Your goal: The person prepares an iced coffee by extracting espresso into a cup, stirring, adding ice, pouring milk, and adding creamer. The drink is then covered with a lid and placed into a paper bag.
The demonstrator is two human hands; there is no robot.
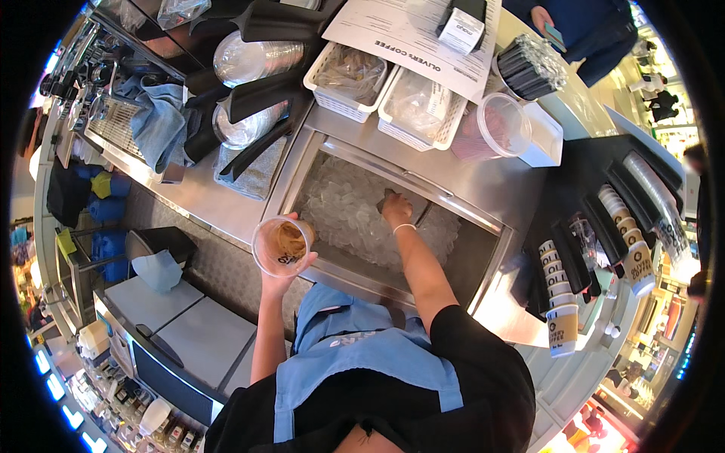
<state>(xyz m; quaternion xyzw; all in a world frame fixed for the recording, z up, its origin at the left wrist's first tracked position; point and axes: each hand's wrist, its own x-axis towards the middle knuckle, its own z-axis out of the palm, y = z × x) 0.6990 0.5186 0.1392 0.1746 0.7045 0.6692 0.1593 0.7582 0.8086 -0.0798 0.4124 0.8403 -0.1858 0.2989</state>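
Note:
My left hand (290, 270) is wrapped around a clear plastic cup (261, 247) at the near left edge of the ice well. Brown liquid shows inside the cup, and its side bears dark print. Over the sunken steel ice well (481, 266), my right hand (399, 208) grips a dark handled tool (387, 199), apparently an ice scoop. Most of that tool is hidden by the hand. Loose ice (345, 198) fills much of the well around it, and a metal divider (423, 213) stands just right of the hand.
Beyond the well are two white baskets (343, 106) of packets and a clear tub (503, 125). Cup dispensers (255, 59) stand left, near blue cloths (164, 122). Stacked paper cups (562, 328) jut out at right. A person (595, 34) stands across the counter.

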